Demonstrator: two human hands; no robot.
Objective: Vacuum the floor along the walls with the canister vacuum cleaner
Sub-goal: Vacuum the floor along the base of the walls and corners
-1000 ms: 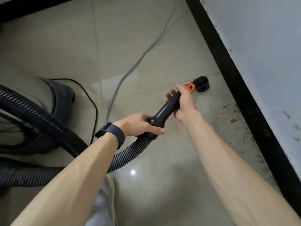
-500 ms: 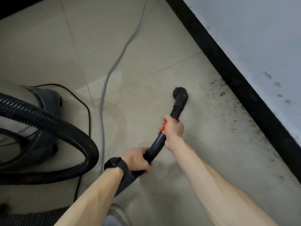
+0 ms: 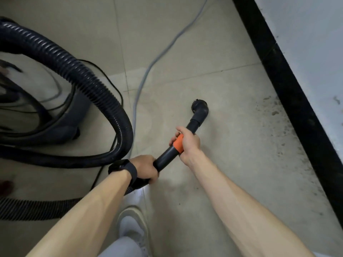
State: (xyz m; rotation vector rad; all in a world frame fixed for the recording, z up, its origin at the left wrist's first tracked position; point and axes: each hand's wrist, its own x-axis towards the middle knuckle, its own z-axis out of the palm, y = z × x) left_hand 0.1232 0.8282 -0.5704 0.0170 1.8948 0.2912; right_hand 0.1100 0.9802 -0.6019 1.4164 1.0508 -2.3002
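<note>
Tiled floor (image 3: 232, 154), wand (image 3: 167, 154) aslant, nozzle (image 3: 200, 108) toward skirting (image 3: 289, 93), fingers (image 3: 181, 130) of left hand (image 3: 144, 168) and right hand (image 3: 189, 143) curled around it.

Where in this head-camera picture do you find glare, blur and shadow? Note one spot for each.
Head view: glare whitens the floor just below the left hand; head view: the canister at the left edge is smeared; head view: a soft shadow falls on the floor right of that hand, while the wand looks sharp.
</note>
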